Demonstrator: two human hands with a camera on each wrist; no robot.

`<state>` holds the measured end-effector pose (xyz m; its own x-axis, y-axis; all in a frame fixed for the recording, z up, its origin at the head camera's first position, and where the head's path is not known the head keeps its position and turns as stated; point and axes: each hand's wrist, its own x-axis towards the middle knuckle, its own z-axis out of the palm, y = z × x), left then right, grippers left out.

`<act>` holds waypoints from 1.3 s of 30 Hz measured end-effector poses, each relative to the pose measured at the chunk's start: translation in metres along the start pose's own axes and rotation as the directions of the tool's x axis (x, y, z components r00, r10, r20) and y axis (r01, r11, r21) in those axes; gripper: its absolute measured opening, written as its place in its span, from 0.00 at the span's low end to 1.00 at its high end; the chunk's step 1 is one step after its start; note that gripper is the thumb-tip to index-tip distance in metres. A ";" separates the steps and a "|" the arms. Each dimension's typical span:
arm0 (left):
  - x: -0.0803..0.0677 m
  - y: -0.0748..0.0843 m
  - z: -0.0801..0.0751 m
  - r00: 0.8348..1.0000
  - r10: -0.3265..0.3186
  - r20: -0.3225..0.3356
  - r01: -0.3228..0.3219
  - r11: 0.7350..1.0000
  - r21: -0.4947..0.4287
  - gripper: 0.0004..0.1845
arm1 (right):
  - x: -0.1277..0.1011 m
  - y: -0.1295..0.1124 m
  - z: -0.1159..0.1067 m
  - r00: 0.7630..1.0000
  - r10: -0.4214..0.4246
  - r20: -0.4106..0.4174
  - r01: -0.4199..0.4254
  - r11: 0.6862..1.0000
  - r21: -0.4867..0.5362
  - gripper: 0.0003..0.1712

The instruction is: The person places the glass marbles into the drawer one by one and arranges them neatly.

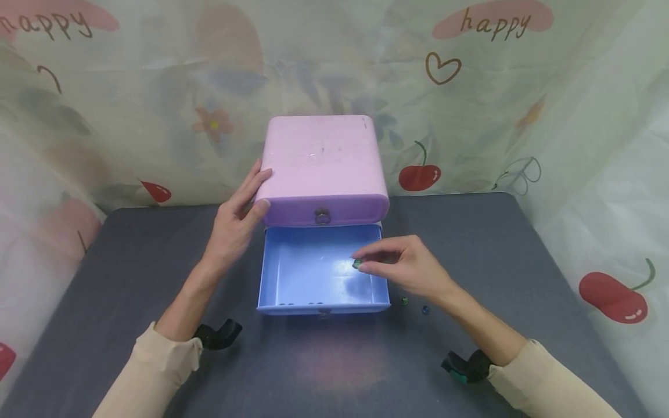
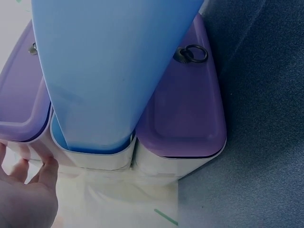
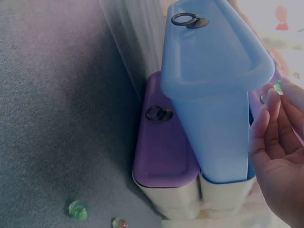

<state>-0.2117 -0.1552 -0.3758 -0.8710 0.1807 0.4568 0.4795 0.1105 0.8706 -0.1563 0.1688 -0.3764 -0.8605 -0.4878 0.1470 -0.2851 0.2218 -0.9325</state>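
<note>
A small drawer cabinet (image 1: pixel 321 151) has a pink top and a purple upper drawer (image 1: pixel 292 212) that is closed. Below it, a blue drawer (image 1: pixel 308 261) is pulled out. My left hand (image 1: pixel 235 223) rests against the cabinet's left side, its thumb near the front corner; in the left wrist view, its fingertips touch the side wall. Between thumb and fingers, my right hand (image 1: pixel 413 267) pinches a green glass marble (image 3: pixel 278 87) above the drawer's right part. On the table right of the drawer lie a green marble (image 1: pixel 405 301) and a blue marble (image 1: pixel 425 310).
A purple lower drawer (image 3: pixel 164 142) with a ring pull sits closed beneath the blue one. The grey table (image 1: pixel 334 371) extends around the cabinet. Behind it hangs a printed curtain (image 1: pixel 334 58). Small dark spots show along the blue drawer's inner front edge; I cannot tell what they are.
</note>
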 end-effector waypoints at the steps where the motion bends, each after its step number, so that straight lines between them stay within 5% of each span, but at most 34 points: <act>1: 0.000 0.000 0.000 1.000 -0.002 0.001 0.002 1.000 -0.002 0.26 | 0.001 -0.001 0.001 1.000 0.001 0.001 -0.001 1.000 -0.001 0.12; 20: 0.001 -0.002 0.000 1.000 0.002 -0.001 -0.002 1.000 -0.011 0.26 | 0.033 -0.007 0.031 0.999 0.015 0.035 -0.015 1.000 0.017 0.09; 39: 0.001 -0.003 0.000 1.000 0.003 -0.007 -0.003 1.000 -0.015 0.26 | 0.059 -0.003 0.057 0.989 0.148 0.012 -0.146 0.984 -0.098 0.08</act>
<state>-0.2139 -0.1552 -0.3776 -0.8702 0.1745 0.4607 0.4807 0.0954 0.8717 -0.1821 0.0909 -0.3839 -0.8880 -0.4598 0.0032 -0.1961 0.3725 -0.9071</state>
